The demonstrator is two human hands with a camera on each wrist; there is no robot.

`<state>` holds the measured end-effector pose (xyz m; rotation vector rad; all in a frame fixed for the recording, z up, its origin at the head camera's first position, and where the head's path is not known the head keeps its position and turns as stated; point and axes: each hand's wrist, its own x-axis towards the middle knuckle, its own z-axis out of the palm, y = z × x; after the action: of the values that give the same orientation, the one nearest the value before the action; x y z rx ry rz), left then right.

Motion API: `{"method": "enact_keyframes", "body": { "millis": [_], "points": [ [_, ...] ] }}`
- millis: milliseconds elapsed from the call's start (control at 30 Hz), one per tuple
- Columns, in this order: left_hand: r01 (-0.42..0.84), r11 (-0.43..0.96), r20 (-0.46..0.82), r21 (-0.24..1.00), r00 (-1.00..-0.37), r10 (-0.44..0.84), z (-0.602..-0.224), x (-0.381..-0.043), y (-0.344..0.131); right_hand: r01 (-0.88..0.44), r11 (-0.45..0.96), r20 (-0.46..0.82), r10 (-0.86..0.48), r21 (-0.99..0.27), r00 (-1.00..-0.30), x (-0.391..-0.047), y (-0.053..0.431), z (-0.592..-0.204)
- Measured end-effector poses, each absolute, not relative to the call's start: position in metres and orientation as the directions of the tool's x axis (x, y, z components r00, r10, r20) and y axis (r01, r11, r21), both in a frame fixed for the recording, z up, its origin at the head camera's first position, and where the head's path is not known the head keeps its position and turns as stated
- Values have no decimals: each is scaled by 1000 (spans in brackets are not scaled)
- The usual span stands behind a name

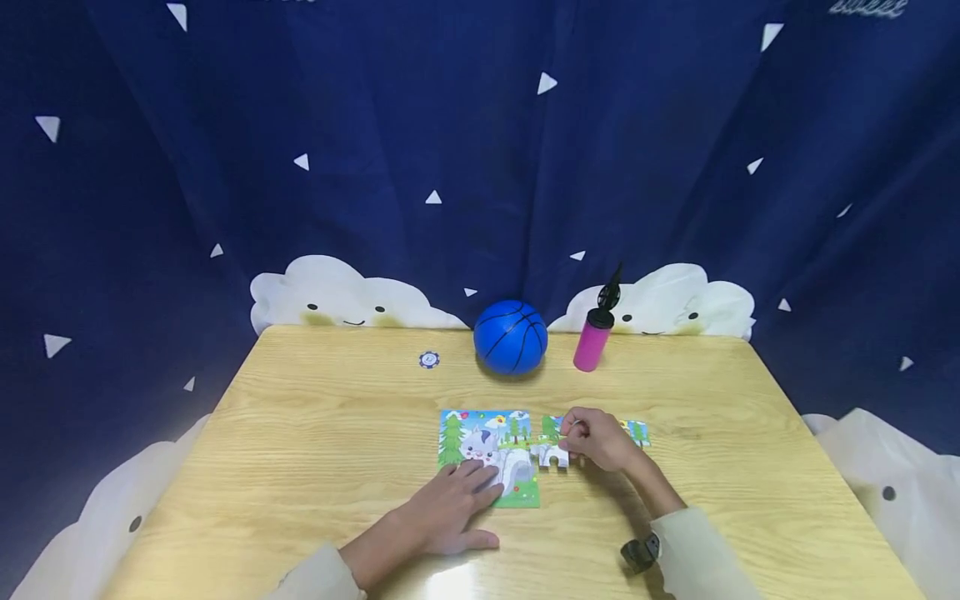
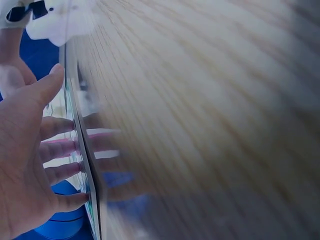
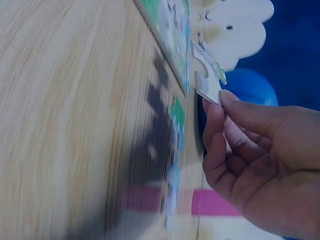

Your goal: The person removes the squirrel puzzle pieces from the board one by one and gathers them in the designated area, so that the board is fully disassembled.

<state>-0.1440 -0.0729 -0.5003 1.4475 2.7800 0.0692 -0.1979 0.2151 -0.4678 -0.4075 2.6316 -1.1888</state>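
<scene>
My left hand (image 1: 459, 507) lies with spread fingers on the lower left of a squirrel picture board (image 1: 521, 492). In the left wrist view the fingertips of that left hand (image 2: 25, 150) touch the board's face. My right hand (image 1: 600, 440) pinches a jigsaw puzzle piece (image 1: 553, 456) between thumb and fingers, just right of the board. In the right wrist view this piece (image 3: 209, 82) is raised above the table. Other puzzle pieces (image 1: 638, 432) lie in a row on the table under and beside the right hand, which partly covers them.
A blue ball (image 1: 511, 337) with black lines sits at the table's back edge. To its right stands a pink hand pump (image 1: 592, 342) with a black top. A blue and white chip (image 1: 429, 359) lies left of the ball. Behind the wooden table (image 1: 315, 425) hangs a dark blue curtain (image 1: 450, 150).
</scene>
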Motion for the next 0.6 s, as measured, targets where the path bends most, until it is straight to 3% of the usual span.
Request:
{"method": "enact_keyframes", "body": {
  "millis": [600],
  "points": [
    [811, 583, 15, 46, -585, 811, -499, -143, -71, -37, 621, -172, -274, -783, -946, -171, 300, -476]
  ]
}}
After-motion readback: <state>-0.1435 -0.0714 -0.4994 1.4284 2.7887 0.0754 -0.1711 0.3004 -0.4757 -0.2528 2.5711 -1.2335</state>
